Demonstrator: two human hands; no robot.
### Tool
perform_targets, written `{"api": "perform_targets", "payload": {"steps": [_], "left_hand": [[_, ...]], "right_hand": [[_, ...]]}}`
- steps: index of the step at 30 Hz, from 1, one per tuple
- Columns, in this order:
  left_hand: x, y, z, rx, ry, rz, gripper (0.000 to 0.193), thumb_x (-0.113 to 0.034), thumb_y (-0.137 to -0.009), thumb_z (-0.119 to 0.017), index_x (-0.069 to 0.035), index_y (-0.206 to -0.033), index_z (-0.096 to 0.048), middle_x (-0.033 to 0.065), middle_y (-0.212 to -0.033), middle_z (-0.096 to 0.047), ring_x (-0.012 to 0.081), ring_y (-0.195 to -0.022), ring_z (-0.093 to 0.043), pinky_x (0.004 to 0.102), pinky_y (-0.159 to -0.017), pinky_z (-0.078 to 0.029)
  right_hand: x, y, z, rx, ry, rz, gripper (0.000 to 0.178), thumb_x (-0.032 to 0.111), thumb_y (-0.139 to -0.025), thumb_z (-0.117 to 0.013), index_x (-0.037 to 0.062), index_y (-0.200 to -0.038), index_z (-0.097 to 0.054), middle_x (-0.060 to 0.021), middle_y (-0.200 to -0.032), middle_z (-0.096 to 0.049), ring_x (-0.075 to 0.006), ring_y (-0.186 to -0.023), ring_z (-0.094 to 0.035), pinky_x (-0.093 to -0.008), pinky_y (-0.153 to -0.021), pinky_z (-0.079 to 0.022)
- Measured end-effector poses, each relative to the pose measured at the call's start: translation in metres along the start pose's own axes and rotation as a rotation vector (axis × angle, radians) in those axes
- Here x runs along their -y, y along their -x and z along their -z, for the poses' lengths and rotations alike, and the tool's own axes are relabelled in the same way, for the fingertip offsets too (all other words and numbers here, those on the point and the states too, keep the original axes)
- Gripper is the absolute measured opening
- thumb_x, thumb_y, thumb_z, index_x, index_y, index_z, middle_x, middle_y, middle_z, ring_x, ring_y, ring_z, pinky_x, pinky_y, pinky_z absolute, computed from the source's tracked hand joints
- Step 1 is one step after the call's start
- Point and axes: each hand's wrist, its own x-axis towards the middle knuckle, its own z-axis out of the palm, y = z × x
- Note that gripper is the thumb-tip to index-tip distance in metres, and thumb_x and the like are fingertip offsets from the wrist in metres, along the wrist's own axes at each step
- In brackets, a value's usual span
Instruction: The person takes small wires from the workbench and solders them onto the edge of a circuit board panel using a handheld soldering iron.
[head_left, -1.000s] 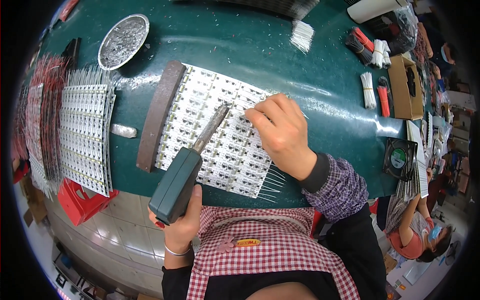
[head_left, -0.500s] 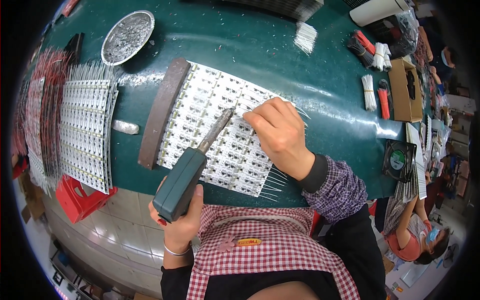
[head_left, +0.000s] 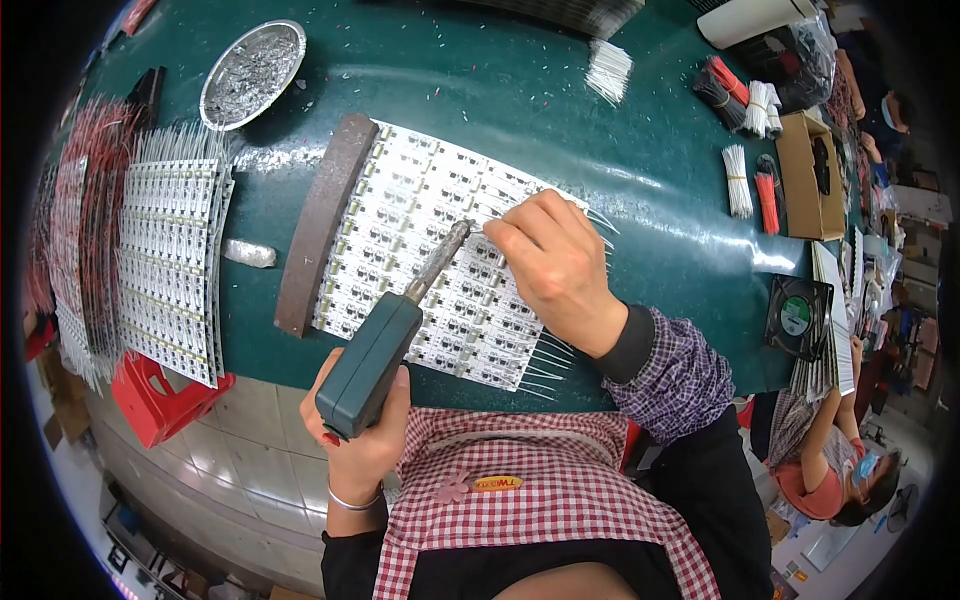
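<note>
My left hand [head_left: 372, 432] is wrapped around the dark green handle of a soldering iron [head_left: 367, 358]. Its silvery, crusted tip points up and right onto a sheet of white circuit boards [head_left: 400, 255] flat on the table. Just right of the tip, my right hand [head_left: 556, 262] rests over the sheet, thumb and forefinger pinched on what looks like a thin white wire, mostly hidden by the fingers. White wires [head_left: 540, 375] stick out from the sheet's right edge. A brown curved bar [head_left: 325, 230] lies along its left edge.
On the green table stand a metal bowl of solder scraps [head_left: 252, 75], wired board sheets [head_left: 170, 260] at left and a grey lump [head_left: 250, 253]. Bundled white wires [head_left: 737, 182], red wires [head_left: 766, 202], a cardboard box [head_left: 812, 180] and a fan [head_left: 798, 318] lie right. A co-worker [head_left: 825, 460] sits beyond.
The soldering iron and my left hand have shifted slightly right and its tip is nearer my right fingertips. My right hand has moved very slightly left.
</note>
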Motion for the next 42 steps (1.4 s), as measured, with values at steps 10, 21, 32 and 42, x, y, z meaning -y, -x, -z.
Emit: {"api": "perform_targets", "payload": {"steps": [10, 21, 32, 42], "left_hand": [[0.006, 0.021, 0.004, -0.135, 0.011, 0.069, 0.024, 0.0, -0.077, -0.079, 0.005, -0.099, -0.07, 0.0112, -0.089, -0.071, 0.0174, -0.071, -0.067, 0.0291, -0.065, -0.053], [0.005, 0.019, 0.005, -0.164, 0.019, 0.137, 0.018, -0.003, -0.076, -0.081, 0.003, -0.091, -0.072, 0.0076, -0.079, -0.071, 0.014, -0.06, -0.064, 0.0276, -0.056, -0.05], [0.008, 0.018, 0.006, -0.044, 0.003, 0.086, 0.018, -0.001, -0.076, -0.079, 0.003, -0.092, -0.071, 0.0095, -0.083, -0.071, 0.0187, -0.063, -0.066, 0.0282, -0.058, -0.051], [0.009, 0.013, 0.005, -0.003, 0.02, 0.047, 0.016, 0.004, -0.075, -0.076, 0.005, -0.089, -0.068, 0.0115, -0.082, -0.067, 0.0208, -0.064, -0.064, 0.0291, -0.059, -0.05]], "right_hand": [[0.001, 0.002, 0.001, -0.017, 0.007, -0.023, 0.017, 0.005, -0.072, -0.063, 0.0046, -0.089, -0.063, -0.005, -0.085, -0.057, -0.0217, -0.084, -0.056, -0.0334, -0.07, -0.045], [0.017, -0.003, 0.024, -0.023, 0.021, -0.009, 0.022, 0.001, -0.07, -0.062, 0.0049, -0.091, -0.064, -0.0049, -0.084, -0.057, -0.0229, -0.082, -0.056, -0.0349, -0.07, -0.043], [0.008, 0.005, -0.002, -0.015, -0.009, 0.0, 0.019, 0.001, -0.072, -0.063, 0.0056, -0.09, -0.062, -0.0045, -0.082, -0.056, -0.0224, -0.083, -0.056, -0.0351, -0.073, -0.043], [0.009, 0.002, 0.001, -0.02, -0.003, -0.015, 0.028, -0.006, -0.067, -0.071, 0.0054, -0.092, -0.068, -0.003, -0.079, -0.061, -0.0214, -0.079, -0.059, -0.034, -0.068, -0.044]]}}
